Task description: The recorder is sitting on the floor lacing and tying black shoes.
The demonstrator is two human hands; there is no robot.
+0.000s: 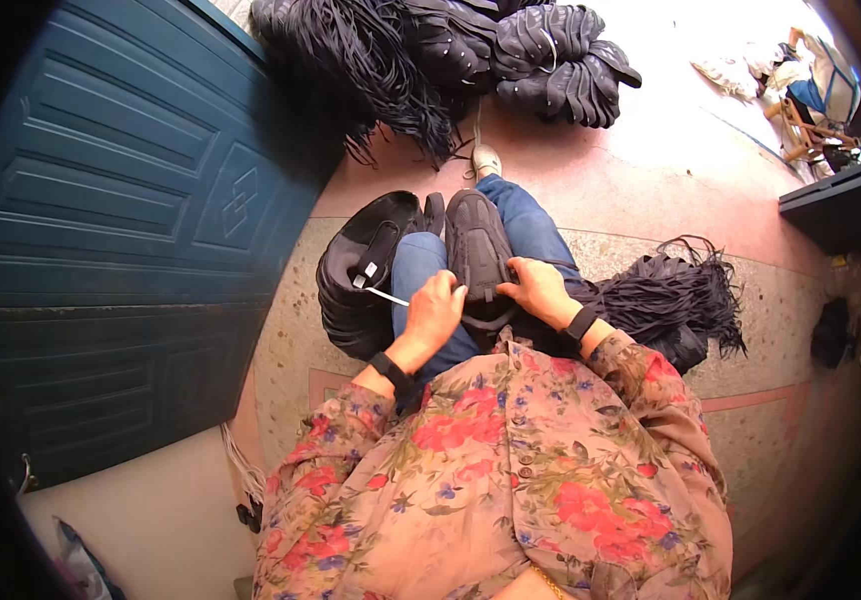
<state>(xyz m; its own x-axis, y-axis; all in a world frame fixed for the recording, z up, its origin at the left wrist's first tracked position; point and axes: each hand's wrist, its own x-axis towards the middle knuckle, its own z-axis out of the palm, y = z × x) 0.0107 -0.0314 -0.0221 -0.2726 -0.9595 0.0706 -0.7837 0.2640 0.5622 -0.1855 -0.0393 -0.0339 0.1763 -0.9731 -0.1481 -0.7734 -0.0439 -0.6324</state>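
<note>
A black shoe upper (479,240) lies lengthwise between my knees, its toe pointing away from me. My left hand (436,312) is closed at its left edge, with a thin white stick-like tool (387,297) sticking out leftward from the fist. On the other side, my right hand (541,290) pinches the upper's right edge with thumb and fingertips. Beside my left leg stands a curved stack of black shoe uppers (346,310) with small white labels. By my right leg rests a heap of black laces and uppers (666,300).
Tied bundles of black shoe uppers (561,65) and long hanging laces (371,60) lie beyond my outstretched foot. A dark blue panelled door (121,190) rises on the left. Far right are a wooden-framed chair (811,130) with cloth on it and a dark ledge (836,205).
</note>
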